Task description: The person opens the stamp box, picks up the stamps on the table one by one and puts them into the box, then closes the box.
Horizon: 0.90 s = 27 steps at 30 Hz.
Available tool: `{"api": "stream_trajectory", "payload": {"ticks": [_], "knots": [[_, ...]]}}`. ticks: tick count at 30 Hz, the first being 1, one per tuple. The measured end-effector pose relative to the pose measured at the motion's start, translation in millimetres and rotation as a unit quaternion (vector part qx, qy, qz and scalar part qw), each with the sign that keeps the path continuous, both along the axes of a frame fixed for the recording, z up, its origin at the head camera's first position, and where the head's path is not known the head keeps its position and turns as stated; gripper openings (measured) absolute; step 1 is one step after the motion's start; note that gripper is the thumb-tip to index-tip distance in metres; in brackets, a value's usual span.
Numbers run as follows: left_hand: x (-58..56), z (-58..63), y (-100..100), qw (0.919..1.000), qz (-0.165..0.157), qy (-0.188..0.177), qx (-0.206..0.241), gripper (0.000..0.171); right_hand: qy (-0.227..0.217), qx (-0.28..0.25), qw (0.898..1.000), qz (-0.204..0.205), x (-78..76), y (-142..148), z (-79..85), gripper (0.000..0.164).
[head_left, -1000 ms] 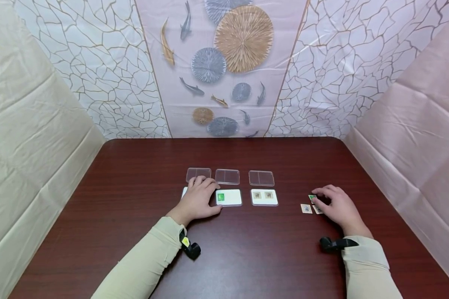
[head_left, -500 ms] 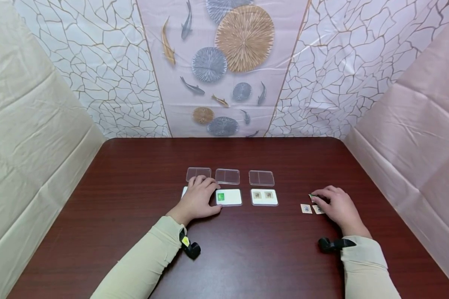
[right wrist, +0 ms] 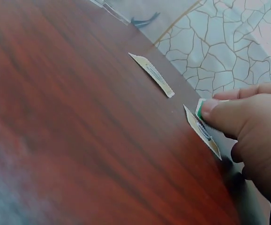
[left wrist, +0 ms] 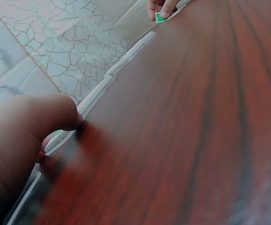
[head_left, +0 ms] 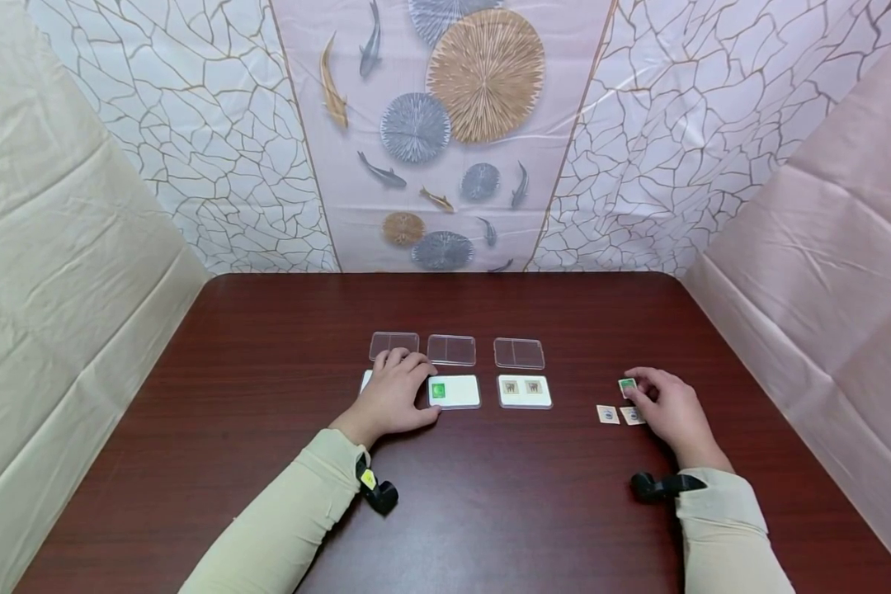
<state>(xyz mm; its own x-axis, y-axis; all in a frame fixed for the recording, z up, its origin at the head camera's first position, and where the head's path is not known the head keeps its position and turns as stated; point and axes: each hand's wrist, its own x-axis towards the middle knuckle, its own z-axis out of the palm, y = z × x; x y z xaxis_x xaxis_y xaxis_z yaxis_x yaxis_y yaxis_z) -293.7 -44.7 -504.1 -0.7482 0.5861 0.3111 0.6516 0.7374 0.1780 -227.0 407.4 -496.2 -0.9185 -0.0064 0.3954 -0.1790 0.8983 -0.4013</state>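
My right hand point(head_left: 676, 411) pinches a small green stamp point(head_left: 627, 388) between thumb and index finger, just above the table. Two beige stamps lie near it, one point(head_left: 607, 415) to the left and one point(head_left: 633, 416) under the hand's near side; their toothed edges show in the right wrist view. My left hand point(head_left: 389, 398) holds the left end of the middle clear plastic case point(head_left: 460, 393), thumb at its near edge and index finger at its far edge. That case has a white lining and a green stamp point(head_left: 437, 391) at its left. The left case point(head_left: 366, 380) is mostly hidden beneath the hand.
The right case point(head_left: 524, 402) bears two brownish stamps point(head_left: 534, 388) side by side. Behind the cases lie three clear lids point(head_left: 451, 351) in a row, the left one partly behind my left fingers. Patterned cloth point(head_left: 252, 165) hangs beyond the brown table point(head_left: 520, 511).
The right thumb and index finger have picked the green stamp up off the table and tilted its face into sight, slightly right of where it lay. The left hand has stayed still.
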Motion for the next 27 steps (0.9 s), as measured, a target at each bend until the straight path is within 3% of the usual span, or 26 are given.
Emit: {"api": "stream_trajectory", "payload": {"ticks": [6,18,27], "knots": [[0.4,0.6,0.2,1.0000,0.000,-0.005,-0.005,0.054,0.001,-0.011,1.000,-0.014,0.7,-0.6,-2.5,0.014],[1.1,2.7,-0.1,0.9998,0.001,-0.018,0.002,0.055,0.035,-0.129,0.990,-0.047,-7.2,-23.4,-2.8,0.015],[0.3,2.8,0.6,0.9995,0.009,-0.025,-0.017,0.056,0.081,-0.169,0.982,-0.017,-18.2,-58.2,-1.1,0.015]]}}
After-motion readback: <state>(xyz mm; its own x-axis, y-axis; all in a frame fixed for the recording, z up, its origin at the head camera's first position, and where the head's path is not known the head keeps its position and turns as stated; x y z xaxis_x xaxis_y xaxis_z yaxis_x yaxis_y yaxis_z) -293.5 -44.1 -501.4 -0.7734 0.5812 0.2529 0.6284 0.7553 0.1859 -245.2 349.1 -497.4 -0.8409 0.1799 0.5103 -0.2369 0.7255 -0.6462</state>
